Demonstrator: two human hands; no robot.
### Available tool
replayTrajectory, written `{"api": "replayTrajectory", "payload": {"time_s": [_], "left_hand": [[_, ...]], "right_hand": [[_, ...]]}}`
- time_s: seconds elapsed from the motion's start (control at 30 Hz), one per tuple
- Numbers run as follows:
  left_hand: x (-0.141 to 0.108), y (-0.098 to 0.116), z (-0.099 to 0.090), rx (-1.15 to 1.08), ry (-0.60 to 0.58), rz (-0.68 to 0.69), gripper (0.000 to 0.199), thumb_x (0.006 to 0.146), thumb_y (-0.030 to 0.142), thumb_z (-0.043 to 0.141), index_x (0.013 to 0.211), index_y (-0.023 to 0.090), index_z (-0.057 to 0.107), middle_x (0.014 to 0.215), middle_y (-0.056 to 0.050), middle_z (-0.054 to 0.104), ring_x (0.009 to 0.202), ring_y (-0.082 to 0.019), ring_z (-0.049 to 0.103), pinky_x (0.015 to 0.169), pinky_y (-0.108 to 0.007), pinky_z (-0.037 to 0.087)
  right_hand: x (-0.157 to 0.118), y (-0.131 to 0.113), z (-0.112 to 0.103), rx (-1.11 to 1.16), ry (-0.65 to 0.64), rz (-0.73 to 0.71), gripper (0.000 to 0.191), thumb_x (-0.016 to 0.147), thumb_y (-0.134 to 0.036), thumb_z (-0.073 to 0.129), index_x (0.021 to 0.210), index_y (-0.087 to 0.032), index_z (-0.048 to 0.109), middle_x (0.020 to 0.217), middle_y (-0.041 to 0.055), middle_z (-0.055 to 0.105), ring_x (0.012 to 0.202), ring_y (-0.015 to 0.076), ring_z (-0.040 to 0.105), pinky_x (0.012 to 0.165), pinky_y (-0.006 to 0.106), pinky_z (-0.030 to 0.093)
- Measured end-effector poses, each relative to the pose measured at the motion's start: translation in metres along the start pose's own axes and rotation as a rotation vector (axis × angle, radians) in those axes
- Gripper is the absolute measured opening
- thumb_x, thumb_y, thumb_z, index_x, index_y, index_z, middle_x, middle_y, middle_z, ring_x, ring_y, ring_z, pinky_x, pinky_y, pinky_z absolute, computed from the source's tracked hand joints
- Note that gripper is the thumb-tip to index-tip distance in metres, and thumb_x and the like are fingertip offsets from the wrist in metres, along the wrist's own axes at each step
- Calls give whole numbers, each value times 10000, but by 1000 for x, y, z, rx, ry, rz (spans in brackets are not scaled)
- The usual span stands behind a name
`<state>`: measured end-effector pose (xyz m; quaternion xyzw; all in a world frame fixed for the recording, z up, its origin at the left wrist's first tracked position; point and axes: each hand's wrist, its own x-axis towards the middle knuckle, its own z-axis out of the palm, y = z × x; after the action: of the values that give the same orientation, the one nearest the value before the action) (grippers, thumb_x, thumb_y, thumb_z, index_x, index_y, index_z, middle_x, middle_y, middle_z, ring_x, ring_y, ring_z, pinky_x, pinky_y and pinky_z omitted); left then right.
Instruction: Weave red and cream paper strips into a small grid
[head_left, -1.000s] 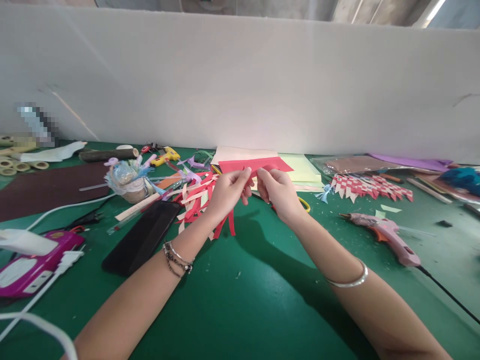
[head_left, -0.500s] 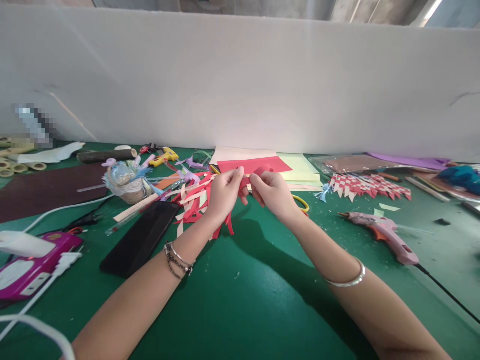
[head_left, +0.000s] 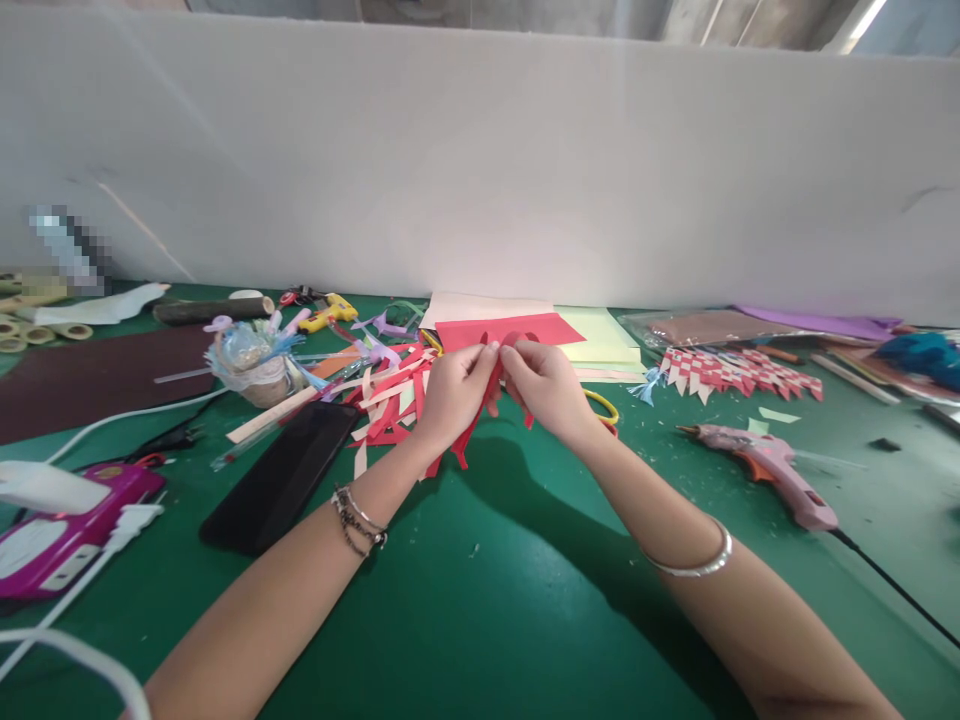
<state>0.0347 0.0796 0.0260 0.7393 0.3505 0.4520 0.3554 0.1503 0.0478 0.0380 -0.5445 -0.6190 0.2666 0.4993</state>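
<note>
My left hand (head_left: pixel 459 388) and my right hand (head_left: pixel 543 380) meet fingertip to fingertip above the green table, both pinched closed. Between them is a red paper strip (head_left: pixel 474 425), its tail hanging below my left hand and a curl showing above my right fingers. The fingers hide its middle. Behind and left of my left hand lies a heap of red and pale pink paper strips (head_left: pixel 390 395). A sheet of red paper (head_left: pixel 510 328) lies just beyond the hands, on top of pale yellow sheets (head_left: pixel 611 345).
On the right lie a pink glue gun (head_left: pixel 780 470) and a red-and-white woven paper piece (head_left: pixel 739 372). A black phone (head_left: pixel 281 480), a magenta power strip (head_left: pixel 97 510) and a decorated pot (head_left: pixel 259 365) are on the left. A yellow-handled tool (head_left: pixel 602 408) sits beside my right wrist.
My hands have drawn closer together at the fingertips. The red strip now hangs lower beneath my left hand, and a red end shows below my right fingers.
</note>
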Motion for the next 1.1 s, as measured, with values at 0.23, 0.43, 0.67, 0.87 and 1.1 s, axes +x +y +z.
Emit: {"api": "replayTrajectory", "payload": {"time_s": [0.23, 0.43, 0.67, 0.87, 1.1], "left_hand": [[-2, -1, 4, -141, 55, -87, 415, 886, 354, 409, 517, 164, 425, 412, 54, 460, 302, -71, 483, 362, -176, 366], [0, -1, 3, -158, -44, -110, 428, 882, 435, 394, 560, 162, 468, 460, 33, 508, 341, -83, 520, 381, -182, 401], [-1, 0, -1, 45, -16, 46, 443, 901, 368, 376, 514, 165, 445, 407, 38, 482, 349, -77, 491, 423, -191, 377], [-2, -2, 0, 69, 50, 39, 457, 894, 386, 381, 493, 171, 417, 375, 49, 453, 321, -76, 458, 393, -198, 350], [1, -3, 0, -103, 9, -115, 445, 862, 470, 407, 534, 171, 446, 428, 38, 495, 316, -77, 479, 354, -185, 372]], "right_hand": [[-1, -1, 3, 158, -10, 62, 341, 815, -205, 409, 487, -200, 316, 347, -79, 375, 324, 53, 326, 374, 195, 262], [-1, 2, 5, 238, 91, 74, 338, 827, -228, 405, 499, -200, 334, 357, -83, 339, 340, 55, 316, 392, 197, 276], [0, 1, 3, 187, 15, 49, 318, 823, -310, 433, 538, -203, 340, 402, -87, 303, 370, 58, 319, 396, 199, 271], [-1, 2, 4, 108, 11, 42, 324, 798, -238, 429, 522, -210, 261, 380, -89, 281, 359, 55, 277, 374, 205, 206], [-2, 0, 5, 224, 32, 123, 316, 798, -215, 411, 493, -203, 327, 364, -75, 347, 348, 60, 309, 376, 205, 258]]}}
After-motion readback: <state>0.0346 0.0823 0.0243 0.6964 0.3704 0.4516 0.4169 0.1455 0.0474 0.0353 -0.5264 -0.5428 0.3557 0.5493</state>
